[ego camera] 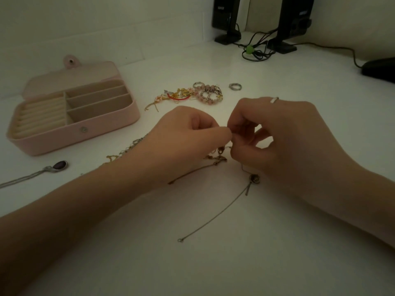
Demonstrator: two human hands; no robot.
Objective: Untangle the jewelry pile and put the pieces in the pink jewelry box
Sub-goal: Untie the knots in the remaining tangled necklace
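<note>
My left hand (181,133) and my right hand (277,135) meet fingertip to fingertip over the white table, both pinching a thin tangled chain (220,154) that hangs between them. A small round pendant (254,179) dangles below my right hand, and its long chain (213,218) trails toward me. The pink jewelry box (81,133) stands open at the left, its compartments bare. Behind my hands lies a pile of beaded bracelets, gold pieces and rings (192,94). More chain (128,148) shows left of my left wrist.
A silver necklace with a dark oval stone (61,165) lies left of my left forearm. One loose ring (235,86) sits behind my right hand. Two black speakers (226,20) with cables (256,51) stand at the back right; a dark object (379,68) is at the right edge.
</note>
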